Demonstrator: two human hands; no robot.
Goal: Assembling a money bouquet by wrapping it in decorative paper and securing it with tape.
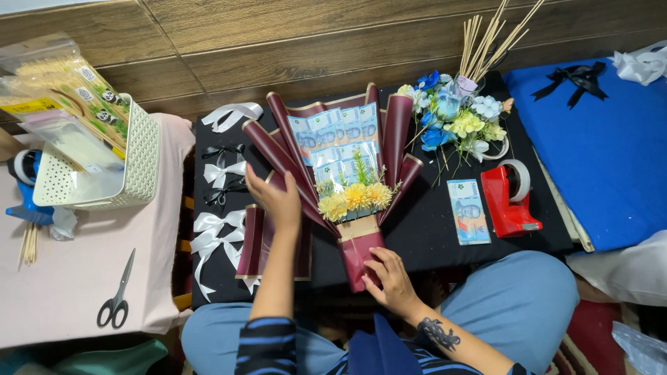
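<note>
A bouquet [344,149] lies on a black cloth [431,229], wrapped in dark maroon paper with gold edging, holding several banknotes and yellow flowers [356,197]. My left hand [281,200] rests flat on the bouquet's left maroon wrap, fingers apart. My right hand [390,278] presses on the maroon stem wrap [360,251] at the bouquet's base, beside a brown paper band. A folded maroon sheet [251,243] lies under my left forearm.
White and black ribbon bows [221,173] lie left of the bouquet. Blue and yellow artificial flowers [455,118], wooden sticks [486,38], a loose banknote [468,212] and a red tape dispenser [508,198] sit right. A white basket [139,153] and scissors [118,295] lie on pink cloth.
</note>
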